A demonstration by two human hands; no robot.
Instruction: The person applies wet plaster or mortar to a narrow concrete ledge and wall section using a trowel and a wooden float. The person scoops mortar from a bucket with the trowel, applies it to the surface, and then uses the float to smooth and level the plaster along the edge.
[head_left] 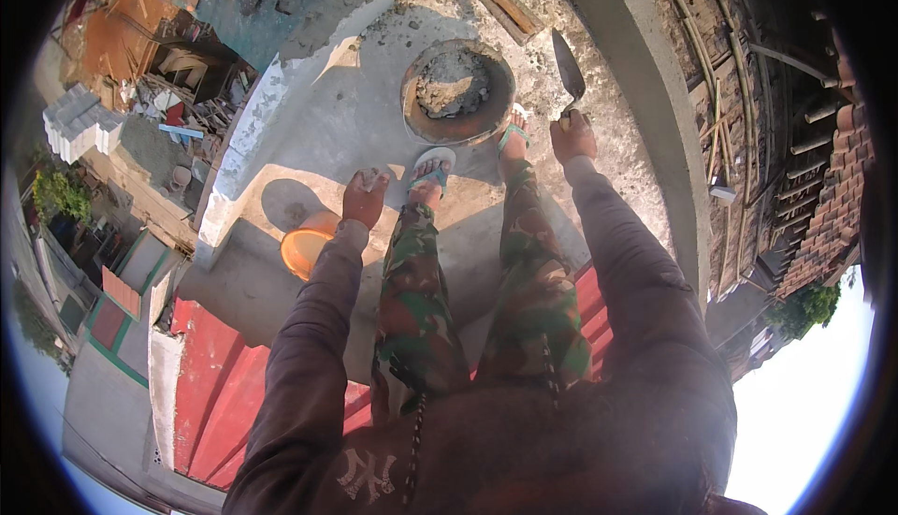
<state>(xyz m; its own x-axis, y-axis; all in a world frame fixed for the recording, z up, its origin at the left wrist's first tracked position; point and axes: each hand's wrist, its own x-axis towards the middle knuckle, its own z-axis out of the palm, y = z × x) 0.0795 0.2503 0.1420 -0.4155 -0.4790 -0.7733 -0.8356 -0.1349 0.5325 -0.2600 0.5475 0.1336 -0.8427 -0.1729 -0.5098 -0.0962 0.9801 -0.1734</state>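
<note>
My right hand [573, 138] is closed round the handle of a pointed trowel [568, 64], whose blade points away from me. To the left, my left hand [365, 199] is curled closed above the concrete; a small pale patch shows at its fingers, and I cannot make out what it is. Ahead of my feet stands a round basin [432, 131] holding grey mortar [458, 85], partly in shadow. A wooden float [510, 10] lies beyond the basin, up and to the right. Beside my left forearm is an orange bucket [301, 248], partly covered by the sleeve.
A raised concrete edge [645, 75] curves along the right, with bamboo poles and roof tiles [832, 206] beyond. At the left, a low whitish wall [234, 174] borders the slab, and rubble lies lower down. Red metal roofing [220, 393] is below and behind me.
</note>
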